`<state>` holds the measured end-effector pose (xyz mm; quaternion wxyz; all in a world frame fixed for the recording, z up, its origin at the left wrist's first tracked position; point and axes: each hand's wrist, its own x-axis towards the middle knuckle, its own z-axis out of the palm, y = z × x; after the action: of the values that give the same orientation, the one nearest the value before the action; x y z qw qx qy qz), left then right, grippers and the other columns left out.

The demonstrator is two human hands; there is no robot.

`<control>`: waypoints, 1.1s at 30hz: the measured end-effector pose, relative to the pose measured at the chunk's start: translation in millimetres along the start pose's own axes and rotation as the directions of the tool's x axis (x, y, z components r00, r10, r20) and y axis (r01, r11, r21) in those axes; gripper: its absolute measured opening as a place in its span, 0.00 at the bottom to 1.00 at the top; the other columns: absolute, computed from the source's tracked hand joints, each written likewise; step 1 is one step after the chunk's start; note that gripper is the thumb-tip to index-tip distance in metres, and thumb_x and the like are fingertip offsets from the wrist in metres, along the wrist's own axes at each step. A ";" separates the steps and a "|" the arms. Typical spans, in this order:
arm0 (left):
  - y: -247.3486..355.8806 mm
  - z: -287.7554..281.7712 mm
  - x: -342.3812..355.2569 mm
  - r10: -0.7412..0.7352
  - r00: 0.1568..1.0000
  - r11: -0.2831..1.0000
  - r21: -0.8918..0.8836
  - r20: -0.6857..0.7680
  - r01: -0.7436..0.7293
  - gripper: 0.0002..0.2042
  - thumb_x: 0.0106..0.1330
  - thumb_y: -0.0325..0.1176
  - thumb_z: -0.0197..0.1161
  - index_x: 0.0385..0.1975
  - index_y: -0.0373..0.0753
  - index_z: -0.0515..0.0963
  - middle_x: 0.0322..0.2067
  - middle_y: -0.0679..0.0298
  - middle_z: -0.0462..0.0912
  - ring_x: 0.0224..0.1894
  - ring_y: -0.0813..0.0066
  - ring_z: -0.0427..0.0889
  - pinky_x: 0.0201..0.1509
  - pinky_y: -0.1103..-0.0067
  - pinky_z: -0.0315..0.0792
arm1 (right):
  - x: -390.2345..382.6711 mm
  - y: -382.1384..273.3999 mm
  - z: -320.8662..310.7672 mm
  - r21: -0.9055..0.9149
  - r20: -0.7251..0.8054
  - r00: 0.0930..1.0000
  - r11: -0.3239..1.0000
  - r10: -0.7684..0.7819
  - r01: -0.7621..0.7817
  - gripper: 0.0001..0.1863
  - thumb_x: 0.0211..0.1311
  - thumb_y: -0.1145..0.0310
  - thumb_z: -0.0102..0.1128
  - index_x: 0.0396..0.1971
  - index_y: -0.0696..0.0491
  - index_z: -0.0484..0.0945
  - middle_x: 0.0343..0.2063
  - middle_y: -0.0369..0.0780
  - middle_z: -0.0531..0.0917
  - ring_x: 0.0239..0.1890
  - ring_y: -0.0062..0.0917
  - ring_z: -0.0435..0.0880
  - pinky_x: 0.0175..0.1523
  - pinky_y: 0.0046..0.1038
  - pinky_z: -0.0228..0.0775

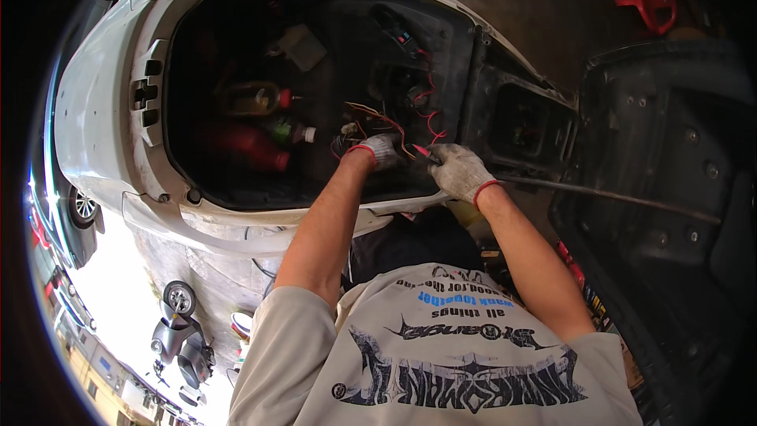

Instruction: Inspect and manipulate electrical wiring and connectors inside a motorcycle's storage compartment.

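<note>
Both of my hands wear whitish knit gloves with red cuffs and reach into the dark storage well [339, 189] of a white scooter. My right hand [461, 171] pinches a red-tipped test probe [423, 150], pointed left toward my left hand. From it a coiled red lead [431, 114] runs up to a black handheld tester [397, 30] lying at the well's far side. My left hand [382, 151] is closed around a bundle of thin wires [378, 115], yellow and red among them. Its fingertips are partly lost in shadow.
A bottle of yellowish liquid [251, 99], a green bottle with a white cap [288, 131] and a red container [244, 148] lie in the well's left part. The raised black seat [670, 150] stands at right, with a thin rod [599, 191] beside it.
</note>
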<state>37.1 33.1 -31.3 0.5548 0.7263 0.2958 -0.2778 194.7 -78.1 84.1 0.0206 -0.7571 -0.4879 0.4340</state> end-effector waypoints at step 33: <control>-44.9 34.2 31.4 0.033 0.999 0.995 0.094 0.029 -0.036 0.30 0.47 0.39 0.72 0.55 0.42 0.76 0.51 0.49 0.80 0.54 0.53 0.79 0.55 0.68 0.75 | 57.4 7.4 49.0 -0.095 0.134 0.984 0.990 0.119 -0.106 0.25 0.58 0.56 0.60 0.54 0.50 0.76 0.49 0.48 0.81 0.54 0.42 0.78 0.58 0.39 0.70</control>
<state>22.5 13.2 -91.0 0.5285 0.7529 0.2623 -0.2916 175.3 -57.8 13.6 -0.0712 -0.7516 -0.4632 0.4643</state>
